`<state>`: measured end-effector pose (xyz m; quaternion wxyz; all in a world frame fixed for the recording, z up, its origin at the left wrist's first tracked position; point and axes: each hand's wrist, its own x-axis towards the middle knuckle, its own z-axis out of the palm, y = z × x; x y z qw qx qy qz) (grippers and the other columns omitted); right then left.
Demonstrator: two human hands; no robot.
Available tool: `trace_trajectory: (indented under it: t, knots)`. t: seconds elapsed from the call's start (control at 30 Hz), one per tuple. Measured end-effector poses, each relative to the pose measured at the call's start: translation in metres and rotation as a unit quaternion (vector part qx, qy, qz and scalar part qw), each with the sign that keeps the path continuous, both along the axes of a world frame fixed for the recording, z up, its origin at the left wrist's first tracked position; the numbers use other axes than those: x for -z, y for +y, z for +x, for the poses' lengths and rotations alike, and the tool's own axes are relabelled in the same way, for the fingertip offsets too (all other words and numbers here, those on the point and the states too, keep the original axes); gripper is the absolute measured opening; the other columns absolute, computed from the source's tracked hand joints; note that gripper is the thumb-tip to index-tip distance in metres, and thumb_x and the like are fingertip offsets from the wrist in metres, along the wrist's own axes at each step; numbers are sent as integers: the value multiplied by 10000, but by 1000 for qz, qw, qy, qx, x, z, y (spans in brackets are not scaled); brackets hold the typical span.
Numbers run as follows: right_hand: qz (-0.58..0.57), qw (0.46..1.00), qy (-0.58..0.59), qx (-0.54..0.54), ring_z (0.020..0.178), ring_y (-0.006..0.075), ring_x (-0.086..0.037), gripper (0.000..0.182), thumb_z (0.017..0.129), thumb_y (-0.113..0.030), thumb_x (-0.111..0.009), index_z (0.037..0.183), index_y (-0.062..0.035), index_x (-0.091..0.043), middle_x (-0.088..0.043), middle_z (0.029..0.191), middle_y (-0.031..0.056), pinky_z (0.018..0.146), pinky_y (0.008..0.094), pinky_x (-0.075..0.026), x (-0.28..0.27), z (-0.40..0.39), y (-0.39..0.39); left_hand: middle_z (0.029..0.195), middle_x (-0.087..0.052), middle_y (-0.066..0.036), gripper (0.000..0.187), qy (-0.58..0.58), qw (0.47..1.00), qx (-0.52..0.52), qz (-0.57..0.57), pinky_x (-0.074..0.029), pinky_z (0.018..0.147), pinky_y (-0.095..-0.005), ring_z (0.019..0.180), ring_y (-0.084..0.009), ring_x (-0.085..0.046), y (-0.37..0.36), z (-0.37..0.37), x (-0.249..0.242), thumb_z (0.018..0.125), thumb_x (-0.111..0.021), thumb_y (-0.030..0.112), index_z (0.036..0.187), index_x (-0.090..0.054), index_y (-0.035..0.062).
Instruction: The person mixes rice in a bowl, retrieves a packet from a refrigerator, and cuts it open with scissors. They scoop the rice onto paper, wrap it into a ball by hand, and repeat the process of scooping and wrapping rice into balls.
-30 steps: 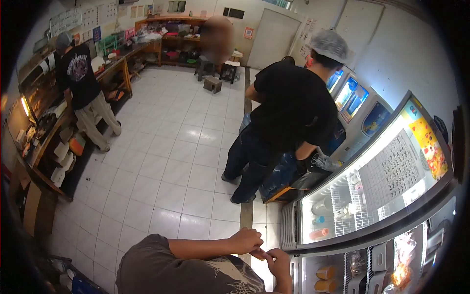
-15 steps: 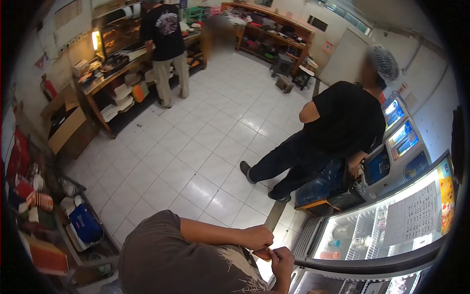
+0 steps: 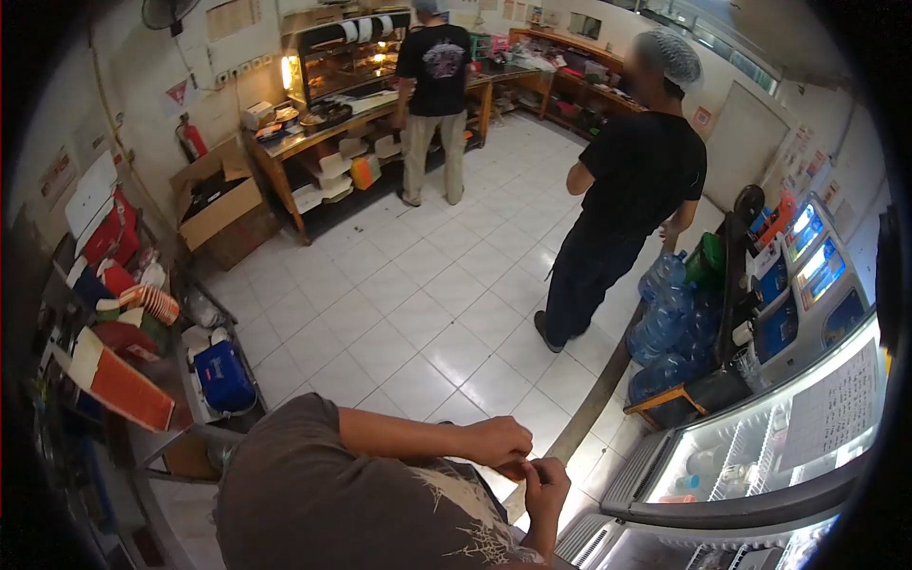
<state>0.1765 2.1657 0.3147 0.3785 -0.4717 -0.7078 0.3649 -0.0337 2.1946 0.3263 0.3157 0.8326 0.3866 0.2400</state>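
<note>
My left hand [image 3: 499, 442] and my right hand [image 3: 546, 486] meet in front of my brown T-shirt, at the bottom of the head view. Both have bent, closed fingers, pinching at the same spot. Between them shows a bit of a small orange-brown thing [image 3: 514, 470], mostly covered by the fingers, so its kind cannot be made out. My left forearm lies across my chest. White floor tiles and a lit glass-door fridge [image 3: 731, 456] are beyond and to the right of my hands.
A person in black with a hairnet [image 3: 636, 180] stands ahead right, beside large blue water bottles [image 3: 670, 328]. Another person [image 3: 434, 104] faces the back counter. Left are a blue bag [image 3: 224, 376], a cardboard box [image 3: 223, 204] and a cluttered shelf. A grey strip crosses the floor.
My view has swung left and up. The person in the hairnet has straightened and drawn a hand away from the dispenser machine. My hands stay together, with less of the small thing showing.
</note>
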Motion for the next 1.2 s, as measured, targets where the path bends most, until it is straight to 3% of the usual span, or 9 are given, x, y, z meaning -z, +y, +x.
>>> trace_trajectory:
  t: [0.2, 0.4, 0.5, 0.73, 0.8, 1.0, 1.13, 1.17, 1.2]
  knots:
    - [-133, 982, 131, 36, 695, 97, -564, 113, 884, 0, -687, 930, -14, -585, -589, 813, 25, 629, 239, -461, 10, -2, -8, 857, -619, -133, 244, -98, 990, -89, -41, -480, 698, -412, 803, -316, -612, -26, -5, -17, 904, -676, 262, 873, -645, 22]
    - [-125, 980, 154, -16, 669, 78, -522, 30, 935, -23, -617, 941, -22, -588, -574, 795, 13, 596, 217, -423, 6, -11, 0, 905, -663, -113, 224, -181, 964, -107, -161, -502, 745, -353, 846, -241, -643, -31, -30, -17, 902, -689, 239, 933, -682, 17]
    - [-105, 984, 143, 4, 693, 76, -534, 50, 929, -25, -629, 967, -26, -597, -578, 807, 13, 612, 216, -429, 18, -20, 8, 887, -657, -113, 203, -165, 973, -116, -111, -501, 739, -351, 835, -243, -642, -20, -40, -6, 895, -690, 223, 944, -694, 26]
    - [-46, 998, -20, -25, 704, 145, -610, 163, 882, -136, -742, 914, 8, -671, -645, 816, 91, 640, 284, -489, -17, -35, 5, 866, -643, -113, 175, -61, 994, 17, -84, -492, 723, -386, 814, -287, -629, 11, -49, -27, 880, -708, 218, 869, -712, 43]
    - [-15, 999, -19, -30, 749, 260, -641, 104, 862, -81, -706, 908, 3, -667, -655, 848, 129, 668, 331, -505, -28, -33, 10, 879, -652, -110, 178, -52, 991, 62, -109, -494, 732, -389, 821, -292, -633, 23, -49, -31, 883, -708, 229, 889, -713, 52]
    - [-6, 998, 12, 62, 788, 233, -649, 128, 866, -82, -712, 970, -11, -691, -667, 862, 119, 685, 333, -514, -37, -31, 21, 846, -661, -134, 239, 67, 979, 162, -104, -500, 759, -431, 836, -344, -632, 67, -58, -33, 905, -673, 273, 891, -698, 36]
    - [99, 979, -48, 174, 905, 240, -655, 307, 831, -154, -789, 1094, -44, -678, -667, 1046, 127, 748, 333, -535, -78, -8, 11, 839, -652, -110, 259, -71, 974, 83, -197, -498, 729, -412, 799, -249, -652, 103, -69, -5, 985, -586, 230, 890, -695, 15]
    - [107, 951, -34, 289, 978, 262, -646, 323, 836, -197, -791, 1088, -28, -678, -665, 1078, 118, 808, 370, -534, -127, -2, -6, 920, -666, -98, 246, -153, 942, 29, -299, -523, 794, -365, 888, -210, -669, 110, -73, 4, 1013, -540, 199, 965, -678, 0]
    - [256, 886, -151, 356, 1038, 300, -630, 344, 859, -242, -766, 1098, -14, -668, -654, 1126, 132, 884, 419, -516, -131, 33, -30, 951, -668, -101, 229, -245, 894, -10, -375, -526, 828, -358, 919, -217, -669, 117, -73, -2, 1012, -535, 188, 994, -664, 0]
